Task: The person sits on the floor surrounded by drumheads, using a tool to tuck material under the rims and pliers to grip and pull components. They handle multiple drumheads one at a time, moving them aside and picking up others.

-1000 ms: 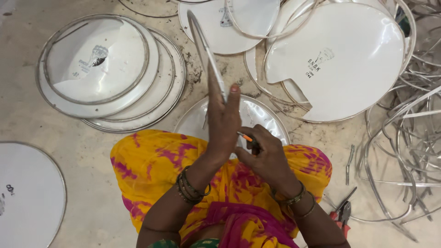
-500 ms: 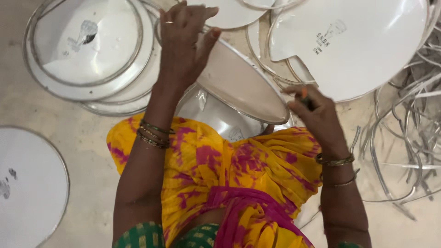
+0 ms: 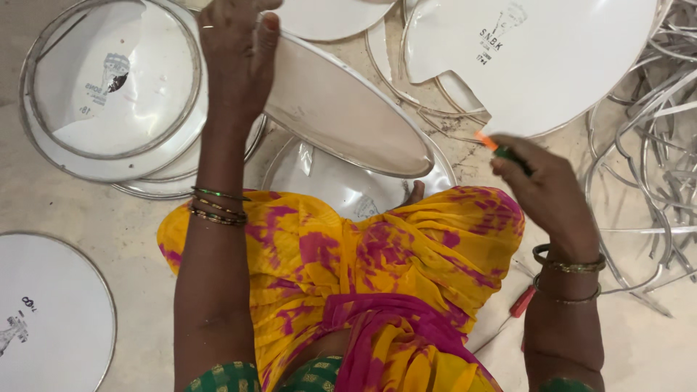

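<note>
- The left hand (image 3: 236, 54), at the upper centre-left of the frame, grips the upper edge of a round, shiny metal plate with a rolled rim (image 3: 341, 109), fingers curled over that edge.
- That plate is tilted and lifted, running from the hand down toward the centre of the frame, above another round metal plate (image 3: 327, 181) that lies flat on the floor in front of the yellow-and-pink cloth (image 3: 377, 254) over the person's knees.
- The right hand (image 3: 548, 192), at centre right, is clenched around a small tool with an orange tip (image 3: 488, 141); the tip points up-left, near the lifted plate's lower end but apart from it.
- A stack of round metal plates with torn white film (image 3: 109, 94) fills the upper left.
- A large white-filmed disc (image 3: 552, 58) lies at upper right, with a tangle of thin metal strips (image 3: 653, 160) along the right edge.
- Another white disc (image 3: 51, 312) lies at lower left on the pale floor (image 3: 87, 210).
- A red-handled tool (image 3: 521, 301) lies beside the right forearm.
</note>
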